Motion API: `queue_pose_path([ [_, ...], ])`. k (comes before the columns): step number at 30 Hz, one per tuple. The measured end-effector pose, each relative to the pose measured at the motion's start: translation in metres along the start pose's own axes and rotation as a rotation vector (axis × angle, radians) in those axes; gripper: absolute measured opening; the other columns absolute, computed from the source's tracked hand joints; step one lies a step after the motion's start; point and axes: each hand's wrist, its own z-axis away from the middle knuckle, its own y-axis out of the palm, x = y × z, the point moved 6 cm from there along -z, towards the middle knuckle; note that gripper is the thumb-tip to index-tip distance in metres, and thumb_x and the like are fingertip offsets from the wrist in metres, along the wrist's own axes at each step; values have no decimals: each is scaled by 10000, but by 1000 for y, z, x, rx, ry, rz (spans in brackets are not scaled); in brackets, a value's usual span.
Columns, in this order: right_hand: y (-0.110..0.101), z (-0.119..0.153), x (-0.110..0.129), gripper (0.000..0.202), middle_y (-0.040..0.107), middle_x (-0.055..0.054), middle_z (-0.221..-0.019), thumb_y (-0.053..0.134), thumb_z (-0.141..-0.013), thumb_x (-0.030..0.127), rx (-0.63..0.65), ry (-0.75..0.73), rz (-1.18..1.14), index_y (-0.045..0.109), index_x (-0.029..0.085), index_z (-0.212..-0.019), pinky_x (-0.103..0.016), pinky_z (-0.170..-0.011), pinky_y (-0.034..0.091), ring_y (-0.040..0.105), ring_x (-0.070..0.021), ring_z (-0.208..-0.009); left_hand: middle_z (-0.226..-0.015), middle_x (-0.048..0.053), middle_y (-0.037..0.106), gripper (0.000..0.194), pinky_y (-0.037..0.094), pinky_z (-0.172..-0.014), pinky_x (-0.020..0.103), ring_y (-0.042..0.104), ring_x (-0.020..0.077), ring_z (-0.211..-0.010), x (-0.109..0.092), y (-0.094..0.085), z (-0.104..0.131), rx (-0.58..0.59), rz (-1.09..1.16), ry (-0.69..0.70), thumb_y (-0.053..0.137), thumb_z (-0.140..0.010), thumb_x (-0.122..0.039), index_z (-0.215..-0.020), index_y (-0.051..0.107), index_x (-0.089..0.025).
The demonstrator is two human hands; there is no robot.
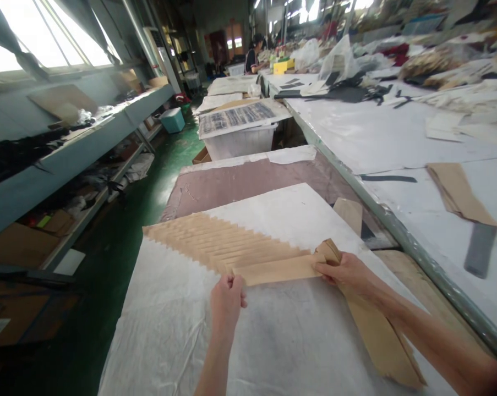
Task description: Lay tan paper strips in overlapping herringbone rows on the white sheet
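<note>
A tan fabric strip point(279, 269) stretches between my two hands over the white covered board point(273, 330). My left hand point(228, 297) pinches its left end. My right hand point(343, 269) grips the other end together with a bundle of matching strips point(380, 341), which hangs down towards the lower right and folds up above my fingers. Just beyond the held strip, many similar strips point(219, 239) lie overlapped in a slanting, stepped row that reaches to the board's left edge. The fingertips of both hands are partly hidden by the fabric and by the fingers themselves.
To the right runs a long white table point(397, 220) with a folded tan bundle point(458, 192), a grey strip point(479, 250) and dark scraps. A white plastic bin point(240, 142) stands ahead. Shelving point(108, 192) lines the left, past the green floor point(149, 181). A person point(253, 55) sits far back.
</note>
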Motion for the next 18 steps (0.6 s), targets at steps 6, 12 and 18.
queue_pose_path([
  [6,-2,4,2,305,608,-26,-553,638,-702,465,-179,32,194,591,165,-727,-254,-470,363,516,-143,-483,-517,-16,634,211,405,-521,247,605,144,-441,-4,-2,1,-30,-96,-19,441,-803,-343,-682,542,-203],
  [12,-6,3,7,316,638,-36,-545,620,-726,465,-247,32,389,655,160,-802,-264,-503,355,563,-173,-508,-522,-4,645,220,399,-508,252,600,157,-436,-6,0,1,-21,-109,-14,450,-792,-369,-685,550,-205],
  [18,-4,2,5,343,669,-48,-619,609,-731,444,-261,26,430,673,162,-915,-264,-544,370,616,-208,-606,-528,-5,649,235,396,-510,248,600,154,-438,-4,-1,2,-26,-122,-3,451,-796,-385,-697,563,-204],
])
